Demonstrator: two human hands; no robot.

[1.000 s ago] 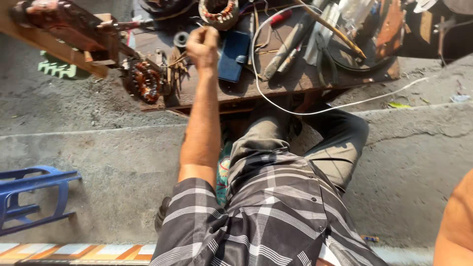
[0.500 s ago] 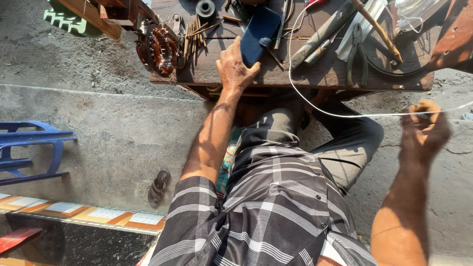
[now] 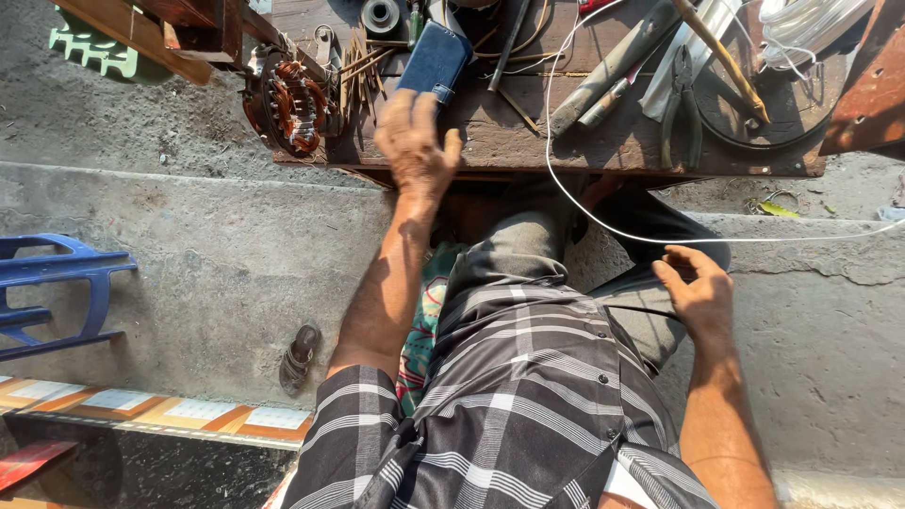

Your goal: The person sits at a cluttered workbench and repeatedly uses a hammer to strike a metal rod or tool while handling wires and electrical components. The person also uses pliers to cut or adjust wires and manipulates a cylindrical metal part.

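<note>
My left hand reaches forward over the near edge of a low wooden table, fingers spread and blurred, holding nothing I can see. It is just below a blue phone case. A motor stator with copper windings lies to its left beside a bundle of thin sticks. My right hand hovers open above my right knee, palm up, fingers loosely curled. A thin white wire loops off the table and runs just past its fingertips, apart from them as far as I can tell.
Pliers, a dark-handled tool and a coil of white tubing lie on the table. A blue plastic chair stands at the left, a sandal on the concrete step, a green plastic part at top left.
My left hand pulled back from the far tabletop to the near edge. My right hand came into view gripping the white wire, then dropped lower and opened off it.
</note>
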